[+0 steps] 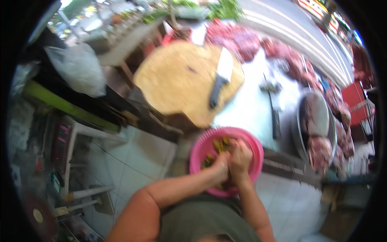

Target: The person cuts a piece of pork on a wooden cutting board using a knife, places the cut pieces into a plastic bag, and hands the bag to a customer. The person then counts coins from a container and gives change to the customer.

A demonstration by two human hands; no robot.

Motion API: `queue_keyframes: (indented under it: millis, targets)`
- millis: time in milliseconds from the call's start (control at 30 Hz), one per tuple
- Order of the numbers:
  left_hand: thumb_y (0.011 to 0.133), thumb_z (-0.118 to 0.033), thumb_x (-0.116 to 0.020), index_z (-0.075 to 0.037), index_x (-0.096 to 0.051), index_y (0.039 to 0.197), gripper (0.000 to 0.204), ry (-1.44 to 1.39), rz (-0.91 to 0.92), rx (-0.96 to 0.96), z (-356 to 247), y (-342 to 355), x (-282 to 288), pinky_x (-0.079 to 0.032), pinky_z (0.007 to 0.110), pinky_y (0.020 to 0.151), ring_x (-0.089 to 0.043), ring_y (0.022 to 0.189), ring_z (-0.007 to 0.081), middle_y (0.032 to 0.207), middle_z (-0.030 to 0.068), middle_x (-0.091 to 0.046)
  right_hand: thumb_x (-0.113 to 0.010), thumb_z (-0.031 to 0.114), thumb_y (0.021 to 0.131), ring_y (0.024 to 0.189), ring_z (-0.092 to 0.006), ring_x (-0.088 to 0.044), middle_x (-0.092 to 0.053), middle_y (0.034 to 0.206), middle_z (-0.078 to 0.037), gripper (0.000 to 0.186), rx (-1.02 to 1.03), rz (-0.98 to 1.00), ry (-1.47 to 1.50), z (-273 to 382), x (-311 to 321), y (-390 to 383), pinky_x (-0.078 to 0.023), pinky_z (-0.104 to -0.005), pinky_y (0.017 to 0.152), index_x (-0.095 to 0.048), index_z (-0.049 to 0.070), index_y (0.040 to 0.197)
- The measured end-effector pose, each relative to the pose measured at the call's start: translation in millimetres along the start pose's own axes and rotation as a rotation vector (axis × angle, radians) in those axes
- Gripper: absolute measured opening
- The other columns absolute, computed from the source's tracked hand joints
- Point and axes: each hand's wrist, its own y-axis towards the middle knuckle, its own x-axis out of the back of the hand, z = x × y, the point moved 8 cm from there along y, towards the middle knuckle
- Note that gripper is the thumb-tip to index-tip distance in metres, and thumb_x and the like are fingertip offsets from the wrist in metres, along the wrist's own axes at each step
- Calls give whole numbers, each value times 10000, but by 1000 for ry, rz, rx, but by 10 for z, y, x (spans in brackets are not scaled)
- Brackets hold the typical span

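Observation:
A round pink plastic basket with a ribbed rim is in front of my body, by the near edge of the stall table. Inside it lie small yellow-green and dark pieces, too blurred to name. My left hand and my right hand come together over the basket's right half, closed and touching each other. Whatever is between their fingers is hidden. Beyond the basket, a cleaver with a black handle rests on a thick round wooden chopping block.
Raw meat lines the table's far and right edges. A black-handled tool lies on the pale tabletop, left of a metal pan with meat. A white plastic bag hangs at left. Greens are at the back.

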Motion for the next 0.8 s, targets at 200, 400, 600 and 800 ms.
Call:
queue_keyframes:
  millis: [200, 400, 600, 800]
  targets:
    - [1015, -344, -408, -131, -646, 983, 321, 228, 187, -129, -147, 105, -138, -493, 276, 712, -611, 796, 137, 907, 23, -662, -546, -16, 952, 824, -132, -619, -652, 889, -79, 153, -155, -15, 75, -48, -8, 45, -504, -260, 748, -631, -33, 1079]
    - [1048, -360, -397, -112, -628, 1066, 340, 66, 140, -25, -49, 297, -120, -503, 292, 773, -608, 858, 142, 965, 48, -663, -590, -15, 932, 685, -178, -619, -649, 811, -132, 120, -88, -27, -36, -17, 46, 61, -495, -305, 636, -632, -10, 1045]
    - [1046, -481, -370, -124, -558, 1199, 432, 67, -6, 164, -80, 40, -248, -498, 409, 861, -591, 1004, 244, 1141, 110, -622, -547, 124, 989, 745, -159, -557, -605, 850, -70, 152, -160, 41, -49, -128, 74, 52, -459, -309, 687, -615, -2, 1041]
    - [1049, -408, -434, -73, -510, 1275, 411, -18, -114, 58, -323, 67, -48, -528, 424, 893, -602, 1024, 259, 1153, 146, -619, -588, 52, 875, 1051, -333, -508, -573, 1078, -158, 214, -25, 198, -261, 14, 10, -129, -402, -420, 934, -597, 27, 1087]
